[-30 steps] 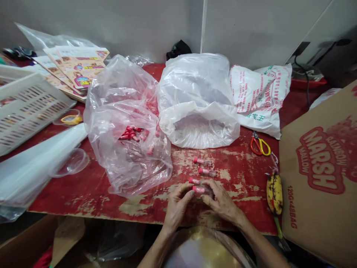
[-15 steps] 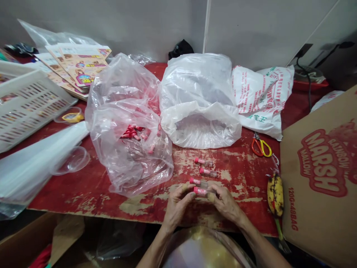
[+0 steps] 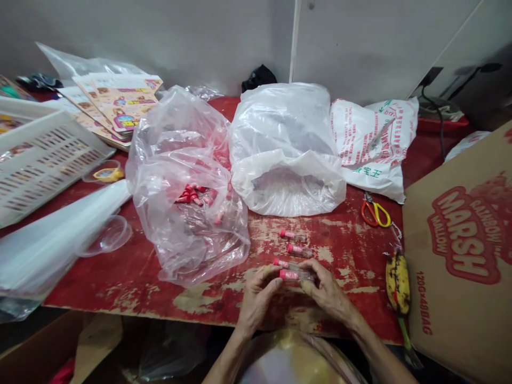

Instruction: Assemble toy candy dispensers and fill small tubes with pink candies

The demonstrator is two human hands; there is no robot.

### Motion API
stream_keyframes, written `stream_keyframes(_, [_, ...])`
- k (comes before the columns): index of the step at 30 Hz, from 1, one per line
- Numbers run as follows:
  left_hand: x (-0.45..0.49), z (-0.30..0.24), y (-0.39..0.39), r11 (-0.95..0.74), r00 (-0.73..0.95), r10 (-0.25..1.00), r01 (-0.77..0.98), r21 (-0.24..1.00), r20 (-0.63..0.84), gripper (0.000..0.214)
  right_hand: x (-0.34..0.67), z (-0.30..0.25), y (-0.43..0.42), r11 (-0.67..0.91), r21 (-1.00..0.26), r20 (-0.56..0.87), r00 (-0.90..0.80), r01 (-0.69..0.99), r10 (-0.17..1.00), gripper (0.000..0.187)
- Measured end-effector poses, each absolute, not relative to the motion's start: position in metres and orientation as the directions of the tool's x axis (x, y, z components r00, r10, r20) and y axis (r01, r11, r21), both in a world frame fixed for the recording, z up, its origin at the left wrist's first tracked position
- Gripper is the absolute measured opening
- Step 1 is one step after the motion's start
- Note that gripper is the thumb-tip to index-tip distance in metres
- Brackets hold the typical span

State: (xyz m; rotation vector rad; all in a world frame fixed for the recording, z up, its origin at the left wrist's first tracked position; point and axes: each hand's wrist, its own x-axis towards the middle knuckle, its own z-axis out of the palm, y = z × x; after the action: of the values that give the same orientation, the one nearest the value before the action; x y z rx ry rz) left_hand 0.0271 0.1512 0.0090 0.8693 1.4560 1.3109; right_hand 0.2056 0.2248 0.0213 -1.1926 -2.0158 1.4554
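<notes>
My left hand [image 3: 258,296] is closed at the red-capped end of a small clear tube [image 3: 288,275], which lies level just above the table near its front edge. At the clear end of the same tube, my right hand [image 3: 328,293] has its thumb and fingers closed around it. Right behind it is a second red-capped tube [image 3: 281,263], partly hidden by the held one and by my fingers. Farther back on the table lie a third tube [image 3: 299,250] and a fourth tube [image 3: 292,234], caps pointing left.
A clear bag [image 3: 192,245] with red-capped pieces stands left on the worn red table [image 3: 192,304]. Behind the tubes is an open white bag [image 3: 288,197]. Scissors [image 3: 375,212], a banana [image 3: 397,282] and a cardboard box [image 3: 460,314] are right; a white basket [image 3: 52,165] is left.
My right thumb has shifted a little to the right, so more of the held tube's clear body shows. My left hand keeps its place on the tube. The camera view has shifted slightly.
</notes>
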Motion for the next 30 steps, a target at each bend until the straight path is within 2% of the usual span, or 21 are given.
stream_keyframes(2, [0.028, 0.008, 0.151, 0.170, -0.275, 0.942, -0.108, 0.980, -0.194, 0.020, 0.207, 0.022, 0.226, 0.114, -0.905, -0.164, -0.582, 0.410, 0.796, 0.024])
stream_keyframes(5, [0.028, 0.009, 0.153, 0.141, -0.264, 0.951, -0.092, 0.986, -0.161, 0.020, 0.207, 0.023, 0.228, 0.092, -0.918, -0.171, -0.593, 0.386, 0.787, 0.036])
stream_keyframes(10, [0.026, 0.014, 0.156, 0.168, -0.288, 0.941, -0.068, 0.983, -0.181, 0.020, 0.206, 0.019, 0.229, 0.182, -0.881, -0.138, -0.606, 0.436, 0.783, 0.026])
stream_keyframes(13, [0.024, 0.014, 0.158, 0.187, -0.245, 0.950, -0.040, 0.982, -0.191, 0.023, 0.204, 0.015, 0.231, 0.226, -0.850, -0.113, -0.584, 0.476, 0.804, 0.037])
stream_keyframes(15, [0.020, 0.015, 0.163, 0.182, -0.230, 0.959, 0.060, 0.981, -0.164, 0.023, 0.201, 0.010, 0.233, 0.247, -0.811, -0.104, -0.546, 0.530, 0.831, 0.040])
stream_keyframes(17, [0.014, 0.018, 0.175, 0.152, -0.248, 0.965, 0.250, 0.956, -0.088, 0.023, 0.197, 0.005, 0.235, 0.303, -0.750, -0.071, -0.527, 0.588, 0.847, 0.035])
stream_keyframes(19, [0.006, 0.023, 0.196, 0.109, -0.275, 0.961, 0.486, 0.867, 0.033, 0.025, 0.194, -0.001, 0.235, 0.398, -0.662, -0.017, -0.543, 0.635, 0.839, 0.028])
stream_keyframes(22, [-0.010, 0.028, 0.246, 0.085, -0.238, 0.955, 0.790, 0.608, 0.176, 0.026, 0.189, -0.010, 0.234, 0.518, -0.482, 0.027, -0.579, 0.707, 0.815, 0.031])
stream_keyframes(24, [-0.024, 0.029, 0.288, 0.100, -0.220, 0.957, 0.862, 0.497, 0.190, 0.023, 0.188, -0.014, 0.231, 0.541, -0.367, 0.032, -0.570, 0.757, 0.821, 0.036])
stream_keyframes(26, [-0.038, 0.029, 0.330, 0.134, -0.234, 0.954, 0.891, 0.433, 0.186, 0.022, 0.189, -0.018, 0.228, 0.534, -0.310, 0.052, -0.546, 0.787, 0.836, 0.040])
stream_keyframes(30, [-0.064, 0.028, 0.396, 0.274, -0.338, 0.926, 0.907, 0.321, 0.165, 0.023, 0.199, -0.027, 0.226, 0.565, -0.330, 0.194, -0.532, 0.756, 0.824, 0.052])
